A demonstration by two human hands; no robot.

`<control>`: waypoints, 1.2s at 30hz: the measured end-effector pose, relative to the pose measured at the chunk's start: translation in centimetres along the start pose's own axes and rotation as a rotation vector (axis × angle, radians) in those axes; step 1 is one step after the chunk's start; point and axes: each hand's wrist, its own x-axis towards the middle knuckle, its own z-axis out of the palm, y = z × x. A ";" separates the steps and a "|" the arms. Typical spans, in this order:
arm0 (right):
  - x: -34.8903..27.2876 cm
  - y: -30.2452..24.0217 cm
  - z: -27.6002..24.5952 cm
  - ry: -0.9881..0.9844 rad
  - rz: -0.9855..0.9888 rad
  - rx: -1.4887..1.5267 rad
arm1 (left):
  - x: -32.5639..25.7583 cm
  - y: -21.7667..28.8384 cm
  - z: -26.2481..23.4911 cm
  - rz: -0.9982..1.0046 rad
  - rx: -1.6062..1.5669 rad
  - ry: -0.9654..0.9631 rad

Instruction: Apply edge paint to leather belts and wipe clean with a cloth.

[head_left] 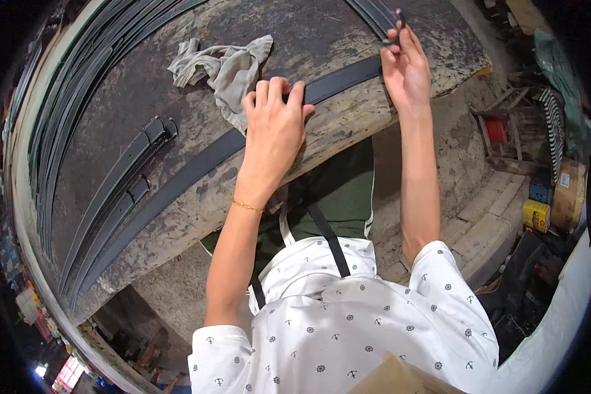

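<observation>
A long black belt strap [343, 80] lies along the near edge of the worn, stained table [197, 180]. My left hand [274, 131] is closed over the strap, its fingers curled on the far side. A crumpled grey cloth [233, 69] lies just beyond that hand, one end trailing down beside it. My right hand [407, 72] is raised over the strap's right end, fingers and thumb drawn together round a small dark piece, blurred and partly hidden. Just beyond its fingertips are more black straps [368, 16]. My right palm hides where the long strap ends.
Many black straps [65, 111] lie in a curved bundle along the table's far left. Nearer are several looped belts [121, 161]. On the right are a wooden stool frame [515, 125], a yellow box [536, 215], a cardboard box [567, 197] and a green sheet [558, 72].
</observation>
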 end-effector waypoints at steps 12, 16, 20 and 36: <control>-9.7 -4.5 0.6 0.152 -0.008 -0.615 | -6.2 -2.9 -4.7 -0.082 -0.061 0.032; -7.3 1.0 6.0 -0.164 -0.086 -0.685 | -6.0 -4.3 -5.2 -0.295 -0.390 0.122; -6.3 6.4 8.9 -0.299 -0.035 -0.984 | -6.1 -7.4 -4.5 -0.405 -0.684 0.165; -7.3 8.6 9.7 -0.421 -0.019 -1.115 | -3.7 -7.7 -5.7 -0.684 -0.918 0.212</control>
